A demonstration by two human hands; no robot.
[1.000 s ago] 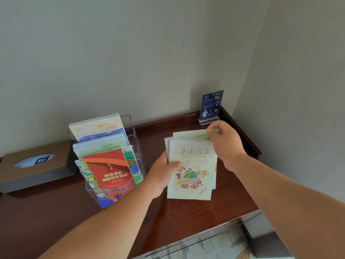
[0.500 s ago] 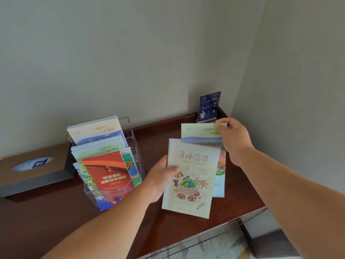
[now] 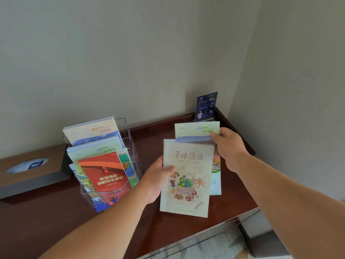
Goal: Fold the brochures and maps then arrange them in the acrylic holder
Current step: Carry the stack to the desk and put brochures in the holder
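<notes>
We saw the left hand (image 3: 155, 181) gripping a cream booklet with a painted bowl of food on its cover (image 3: 186, 184). The thumb was pressed on the cover's left edge and the fingers were curled underneath. The right hand (image 3: 228, 147) pinched the upper right corner of a second, pale green-topped paper brochure (image 3: 196, 129) between thumb and fingers. This brochure lay partly behind the cream booklet, with its top and right edge showing past it. We could not tell whether either one touched the surface below.

Both held items sat just to the right of the clear acrylic tiered holder (image 3: 130, 135), close to it but apart from it. The holder stood upright on a dark reddish-brown wooden table (image 3: 56, 221). Its rear tier held pale brochures with blue lower halves (image 3: 91, 130). Its middle tier held green-and-white brochures (image 3: 95, 149). Its front tier held a red brochure with white lettering (image 3: 104, 174), in front of colourful map-like sheets (image 3: 128, 165).

Just left of the holder, we saw a brown tissue box with an oval opening (image 3: 31, 171). Well to the holder's right, in the far corner of the table beyond the held brochures, a small dark blue sign card (image 3: 206, 106) stood upright in a clear stand. Plain grey walls rose behind the holder.
</notes>
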